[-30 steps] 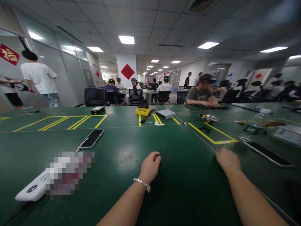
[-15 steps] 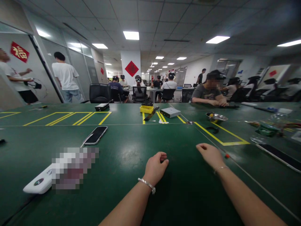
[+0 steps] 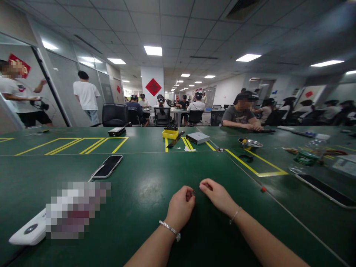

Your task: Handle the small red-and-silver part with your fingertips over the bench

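Over the green table, near its front, my two hands are close together with a small gap between them. My left hand has its fingers curled in, and a tiny dark thing, too small to name, shows at the fingertips. My right hand is beside it, palm side turned down, with fingers pressed together; whatever it holds, if anything, is hidden. To the left lie a phone with a cable and a white device, partly pixelated. A small orange-red piece lies right of my right hand.
Farther back are a yellow bin with black items, a grey box, a black-and-white box and a metal bowl. At right are a bottle and a dark phone. A person leans on the far edge.
My right hand has moved left, close to my left hand. The fingers of my left hand have curled in more. The view has shifted slightly, and a person in white at the left has walked.
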{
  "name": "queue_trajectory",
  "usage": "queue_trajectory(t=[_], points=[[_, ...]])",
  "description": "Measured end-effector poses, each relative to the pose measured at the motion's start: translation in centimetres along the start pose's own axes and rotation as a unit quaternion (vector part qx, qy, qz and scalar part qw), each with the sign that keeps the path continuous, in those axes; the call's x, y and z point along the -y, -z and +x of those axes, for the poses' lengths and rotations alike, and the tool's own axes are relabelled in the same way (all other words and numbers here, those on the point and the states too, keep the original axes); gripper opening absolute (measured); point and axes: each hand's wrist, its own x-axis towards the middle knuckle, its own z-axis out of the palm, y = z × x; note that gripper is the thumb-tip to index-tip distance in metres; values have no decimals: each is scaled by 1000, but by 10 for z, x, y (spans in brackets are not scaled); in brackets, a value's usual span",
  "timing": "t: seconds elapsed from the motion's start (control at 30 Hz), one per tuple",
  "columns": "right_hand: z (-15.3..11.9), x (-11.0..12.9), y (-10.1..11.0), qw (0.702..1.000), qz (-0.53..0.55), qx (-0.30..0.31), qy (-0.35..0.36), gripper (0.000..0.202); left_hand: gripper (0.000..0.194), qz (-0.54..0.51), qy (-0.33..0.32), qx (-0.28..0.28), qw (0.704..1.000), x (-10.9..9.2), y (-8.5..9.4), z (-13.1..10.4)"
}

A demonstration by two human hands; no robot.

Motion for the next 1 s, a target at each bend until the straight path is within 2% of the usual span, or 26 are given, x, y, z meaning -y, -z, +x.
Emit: queue_trajectory(t=[0.03, 0.1, 0.17, 0.23, 0.3, 0.43, 0.6, 0.67, 0.73, 0.8, 0.83, 0.87, 0.93, 1.0], points=[[3, -13, 14, 995, -87, -49, 10, 27, 17, -12, 8, -5, 1000, 0, 1, 0], [6, -46, 46, 954, -259, -148, -6, 35, 17, -37, 18, -12, 999, 0, 2, 1], [7, -84, 75, 905, -371, -192, -85, 42, 16, -55, 24, -19, 998, 1, 3, 2], [4, -117, 96, 873, -411, -191, -180, 46, 16, -66, 27, -29, 997, 1, 3, 3], [2, -138, 107, 867, -410, -155, -238, 45, 17, -75, 31, -38, 996, 2, 4, 4], [-1, -143, 108, 872, -402, -87, -264, 36, 19, -85, 37, -51, 994, 3, 5, 6], [-2, -128, 111, 871, -405, -116, -251, 28, 20, -102, 37, -48, 993, 7, 3, 7], [0, -121, 110, 890, -365, -136, -238, 25, 20, -111, 38, -42, 992, 9, 2, 8], [4, -110, 101, 925, -275, -149, -218, 22, 20, -116, 41, -38, 992, 9, 1, 8], [9, -92, 82, 964, -109, -140, -198, 20, 20, -118, 42, -35, 992, 7, 1, 8], [11, -82, 69, 974, 0, -124, -187, 19, 20, -119, 40, -31, 992, 5, 2, 7], [12, -70, 56, 973, 114, -101, -174, 18, 19, -121, 37, -27, 992, 3, 3, 6], [11, -45, 29, 938, 311, -51, -147, 16, 17, -121, 31, -16, 992, 0, 4, 5], [7, -20, 7, 897, 424, -2, -128, 16, 15, -108, 30, -14, 994, -2, 4, 5]])
